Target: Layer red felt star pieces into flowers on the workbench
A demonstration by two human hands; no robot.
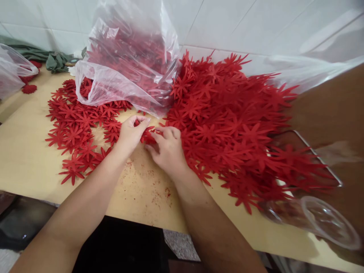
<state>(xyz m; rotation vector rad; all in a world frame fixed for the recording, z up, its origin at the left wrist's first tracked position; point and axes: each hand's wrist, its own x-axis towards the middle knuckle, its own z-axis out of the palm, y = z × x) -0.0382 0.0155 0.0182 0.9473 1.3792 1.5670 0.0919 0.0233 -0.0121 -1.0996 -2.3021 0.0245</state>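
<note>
In the middle of the table, both hands are on one red flower-shaped cutout (148,134) with narrow petals. My left hand (133,131) pinches it from the left between thumb and fingers. From the right, my right hand (167,146) has its fingers bent at the petals, closed on the edge of the same piece. Part of the cutout is hidden by the fingers. A big heap of similar red cutouts (222,117) lies just right of my right hand. Left of my left hand spreads a smaller, flatter pile (74,121).
A clear plastic bag (127,60) full of red cutouts stands against the tiled wall. Red crumbs (159,193) dot the wooden table (25,151). A transparent plastic container (327,220) lies at the right edge, beside a brown board (335,110). Green cloth (55,60) lies at back left.
</note>
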